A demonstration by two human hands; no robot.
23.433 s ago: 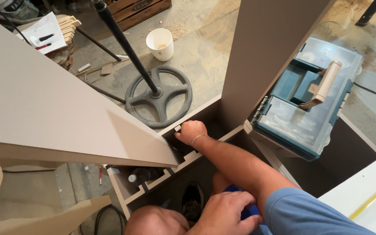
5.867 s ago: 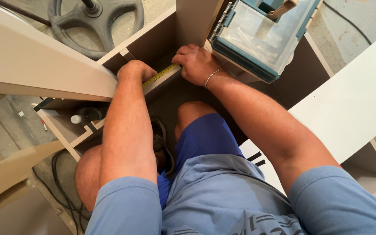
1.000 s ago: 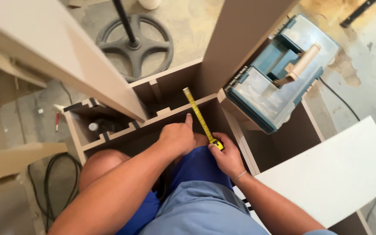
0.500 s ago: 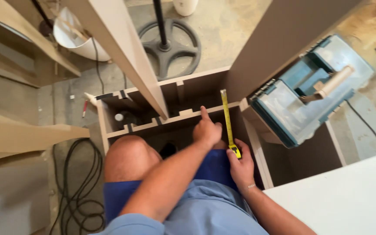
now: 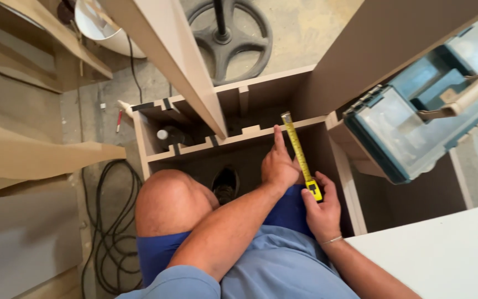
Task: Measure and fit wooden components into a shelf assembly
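A yellow tape measure (image 5: 300,155) is stretched from its case up to the notched front rail of a brown cabinet frame (image 5: 195,147). My right hand (image 5: 323,213) grips the case at the lower end, a thin bracelet on its wrist. Just left of the blade, my left hand (image 5: 278,165) has its index finger extended up to the rail and the other fingers curled. My bare knee (image 5: 170,202) and blue shorts sit below, inside the frame.
A blue-green toolbox (image 5: 416,124) rests on the right part of the cabinet. A tall brown panel (image 5: 167,50) rises from the frame. A round black stand base (image 5: 228,39), a white bucket (image 5: 98,25), black cables (image 5: 109,221) and a white board (image 5: 449,254) surround it.
The tape stays stretched in my right hand. My left index finger has slid up along the blade to the rail, and my head has turned slightly.
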